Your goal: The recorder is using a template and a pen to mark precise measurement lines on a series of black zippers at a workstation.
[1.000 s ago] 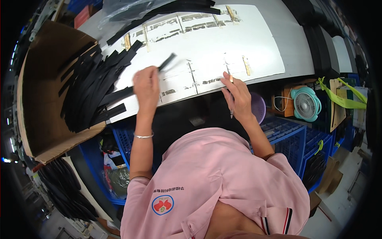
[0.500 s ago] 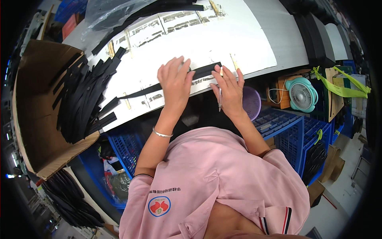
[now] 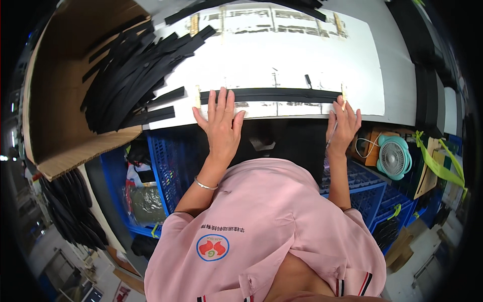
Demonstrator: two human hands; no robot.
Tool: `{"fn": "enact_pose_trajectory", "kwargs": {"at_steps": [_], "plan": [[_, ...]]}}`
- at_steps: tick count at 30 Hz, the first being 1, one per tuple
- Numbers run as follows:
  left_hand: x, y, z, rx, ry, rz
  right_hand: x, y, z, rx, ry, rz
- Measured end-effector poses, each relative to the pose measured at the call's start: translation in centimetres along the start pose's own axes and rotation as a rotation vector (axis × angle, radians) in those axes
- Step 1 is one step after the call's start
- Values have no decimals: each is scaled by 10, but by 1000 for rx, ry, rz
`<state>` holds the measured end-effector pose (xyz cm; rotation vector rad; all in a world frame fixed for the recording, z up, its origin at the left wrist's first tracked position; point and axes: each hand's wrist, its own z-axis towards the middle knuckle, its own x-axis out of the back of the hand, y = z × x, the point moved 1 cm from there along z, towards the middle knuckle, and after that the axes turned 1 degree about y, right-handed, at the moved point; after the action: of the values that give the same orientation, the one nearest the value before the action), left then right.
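Note:
A long black zipper [image 3: 282, 95] lies straight across the white board [image 3: 251, 60], close to its near edge. Its small pull tab [image 3: 308, 80] sticks out on the far side. My left hand [image 3: 221, 131] rests on the zipper's left end, fingers stretched out flat. At the right end, the fingertips of my right hand [image 3: 343, 126] touch the zipper beside a yellowish tape mark. A slim pale pen [image 3: 330, 135] is tucked in that hand, partly hidden by the fingers.
Left of the board, a heap of black strips [image 3: 126, 80] spills from an open cardboard box [image 3: 55, 85]. More black strips [image 3: 251, 4] lie at the far edge. Blue crates [image 3: 359, 194] stand below the table, near a teal fan [image 3: 394, 157] on the right.
My hands have moved apart to the zipper's two ends. The zipper, slanted before, now lies straight along the marks on the board. The view has shifted too.

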<state>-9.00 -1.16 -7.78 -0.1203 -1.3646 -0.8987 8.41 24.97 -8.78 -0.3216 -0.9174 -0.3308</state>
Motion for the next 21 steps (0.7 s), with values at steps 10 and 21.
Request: {"fn": "enact_pose_trajectory", "kwargs": {"at_steps": [10,21], "plan": [[6,-28,-7,52,16,-17,15,-22,24,-6,-3,45],[0,-31,-7,19,104,-49,-31,-179,87,-339,-427,1093]]}}
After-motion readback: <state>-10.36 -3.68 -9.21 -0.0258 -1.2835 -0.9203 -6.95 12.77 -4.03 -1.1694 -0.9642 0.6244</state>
